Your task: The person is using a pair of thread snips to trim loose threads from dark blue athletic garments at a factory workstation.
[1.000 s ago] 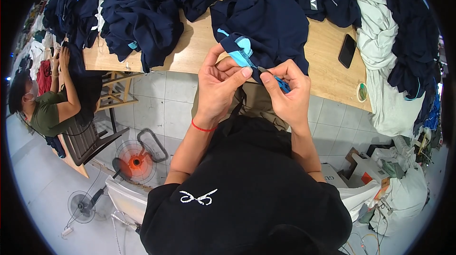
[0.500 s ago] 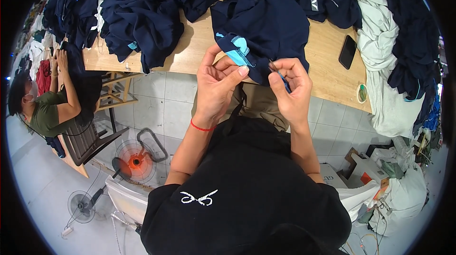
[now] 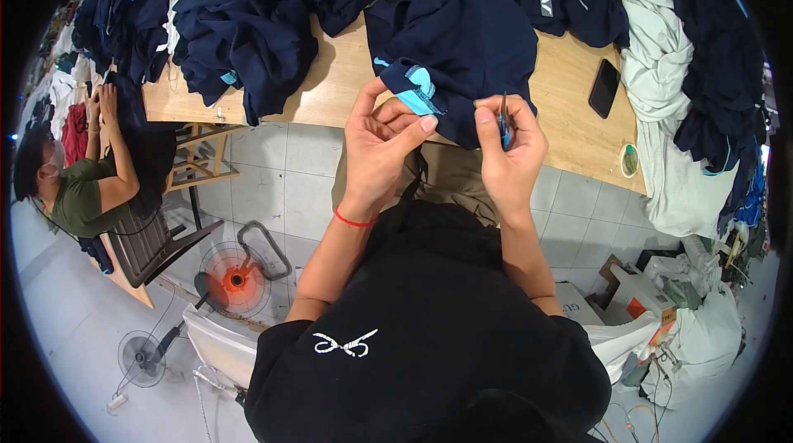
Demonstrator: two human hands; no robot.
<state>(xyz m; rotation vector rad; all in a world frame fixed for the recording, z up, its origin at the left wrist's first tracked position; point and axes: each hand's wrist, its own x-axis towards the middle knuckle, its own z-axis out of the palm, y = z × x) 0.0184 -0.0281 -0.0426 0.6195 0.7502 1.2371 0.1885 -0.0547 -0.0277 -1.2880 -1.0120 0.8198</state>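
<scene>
A navy garment point(image 3: 471, 38) with a light-blue trimmed edge point(image 3: 420, 94) lies over the table's front edge and hangs toward my lap. My left hand point(image 3: 382, 133) pinches the light-blue part between thumb and fingers. To its right, my right hand point(image 3: 514, 142) is closed around small blue-handled thread snips point(image 3: 505, 125), their metal tips pointing up. The snips are apart from the light-blue trim. Fingers hide much of their handle.
More navy garments point(image 3: 239, 38) are heaped across the wooden table point(image 3: 330, 80). A black phone point(image 3: 605, 88) lies right, beside pale bunched cloth point(image 3: 657, 30). Another person point(image 3: 91, 170) sits at far left. Fans point(image 3: 235, 280) stand on the floor, and a white box point(image 3: 636, 298) at lower right.
My right hand has turned the snips upright and shifted slightly right, away from the trim. The left hand keeps its pinch, moving very little.
</scene>
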